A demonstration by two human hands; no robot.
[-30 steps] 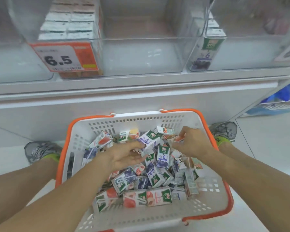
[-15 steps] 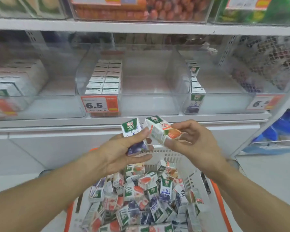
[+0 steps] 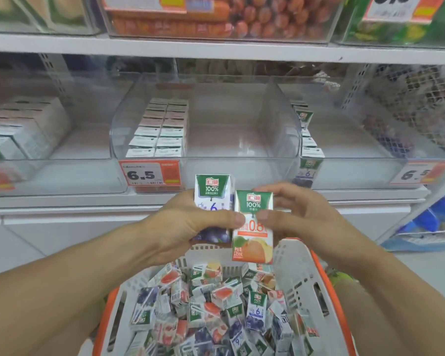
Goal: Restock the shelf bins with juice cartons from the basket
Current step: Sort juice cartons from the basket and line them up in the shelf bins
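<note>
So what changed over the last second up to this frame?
Both hands came up out of the basket, each holding a carton: the left hand grips the purple carton, the right hand the orange carton, turned upright beside it. The basket's carton pile and the shelf bins look unchanged.

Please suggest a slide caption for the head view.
Each hand, left and right, holds a juice carton, blueberry and orange, before shelf bins.

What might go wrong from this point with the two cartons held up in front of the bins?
1. The orange carton and blue carton differ; either could land in the wrong bin.
2. The right hand holds the orange carton by its upper part only, so it might slip into the basket.
</note>
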